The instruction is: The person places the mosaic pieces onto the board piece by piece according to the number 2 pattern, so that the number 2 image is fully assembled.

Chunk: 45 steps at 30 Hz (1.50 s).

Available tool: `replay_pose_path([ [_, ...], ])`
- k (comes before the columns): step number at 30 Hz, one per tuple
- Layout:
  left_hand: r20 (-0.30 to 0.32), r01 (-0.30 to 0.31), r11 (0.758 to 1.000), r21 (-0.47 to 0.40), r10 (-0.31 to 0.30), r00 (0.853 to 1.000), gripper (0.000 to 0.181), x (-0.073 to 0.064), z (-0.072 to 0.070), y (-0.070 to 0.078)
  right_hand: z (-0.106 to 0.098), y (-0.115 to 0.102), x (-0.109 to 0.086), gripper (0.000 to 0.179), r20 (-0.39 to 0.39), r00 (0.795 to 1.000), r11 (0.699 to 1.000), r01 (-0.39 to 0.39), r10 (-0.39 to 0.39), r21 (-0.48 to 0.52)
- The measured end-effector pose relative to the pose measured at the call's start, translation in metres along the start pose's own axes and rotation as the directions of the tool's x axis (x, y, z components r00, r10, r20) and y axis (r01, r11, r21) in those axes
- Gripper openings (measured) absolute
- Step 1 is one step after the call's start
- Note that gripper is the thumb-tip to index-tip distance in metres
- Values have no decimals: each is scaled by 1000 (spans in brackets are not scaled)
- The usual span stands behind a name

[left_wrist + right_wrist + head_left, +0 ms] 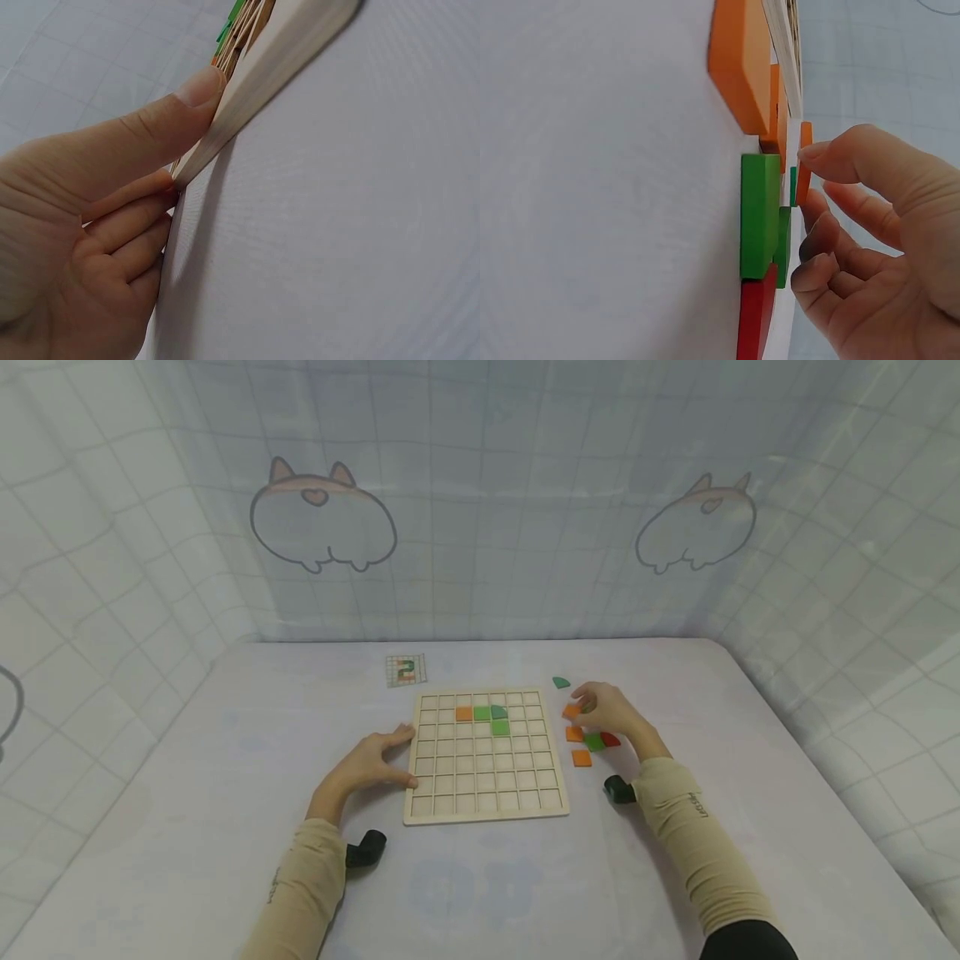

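A pale wooden grid board point(486, 781) lies on the table. On it sit an orange square tile point(464, 713), two green squares and a dark green quarter-round tile point(498, 712). My left hand point(367, 762) touches the board's left edge, thumb and fingers spread along it; the thumb point(161, 124) rests over the rim in the left wrist view. Right of the board, my right hand point(609, 708) pinches an orange square tile point(804, 161) between thumb and fingers. Just nearer lie two more orange squares point(582, 758), a green tile point(759, 217) and a red tile point(610, 739).
Behind the board lies a small pattern card point(406, 670) with a coloured figure on a grid. A dark green quarter-round tile point(561, 682) lies by the board's far right corner. A curtain point(480, 527) with printed animals hangs behind the white-covered table point(225, 827).
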<state>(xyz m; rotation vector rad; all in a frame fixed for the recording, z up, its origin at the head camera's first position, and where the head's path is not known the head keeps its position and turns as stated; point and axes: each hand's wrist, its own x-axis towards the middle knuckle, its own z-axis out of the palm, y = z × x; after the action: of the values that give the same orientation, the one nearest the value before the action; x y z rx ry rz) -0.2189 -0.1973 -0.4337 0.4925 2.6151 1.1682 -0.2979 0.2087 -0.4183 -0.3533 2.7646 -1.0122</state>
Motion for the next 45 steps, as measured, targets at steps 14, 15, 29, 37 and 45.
replay_pose_path([
  [14,-6,-3,1000,0,3,1000,94,1,-1,-2,-2,1,0,32,-50,996,997,66,-68,-42],
  [15,-6,-5,1000,1,5,1000,93,1,-1,-2,-3,3,1,32,-60,996,996,67,-70,-51],
  [29,-10,-1,1000,12,1,1000,93,1,-2,0,-6,0,34,41,-49,995,994,82,-86,-68],
  [37,-4,8,1000,-1,-8,1000,93,0,1,1,-2,-1,50,45,75,997,991,42,-33,-126],
  [45,-9,3,1000,9,-3,1000,93,0,1,-1,-2,-3,54,36,48,998,976,57,-47,-211],
])
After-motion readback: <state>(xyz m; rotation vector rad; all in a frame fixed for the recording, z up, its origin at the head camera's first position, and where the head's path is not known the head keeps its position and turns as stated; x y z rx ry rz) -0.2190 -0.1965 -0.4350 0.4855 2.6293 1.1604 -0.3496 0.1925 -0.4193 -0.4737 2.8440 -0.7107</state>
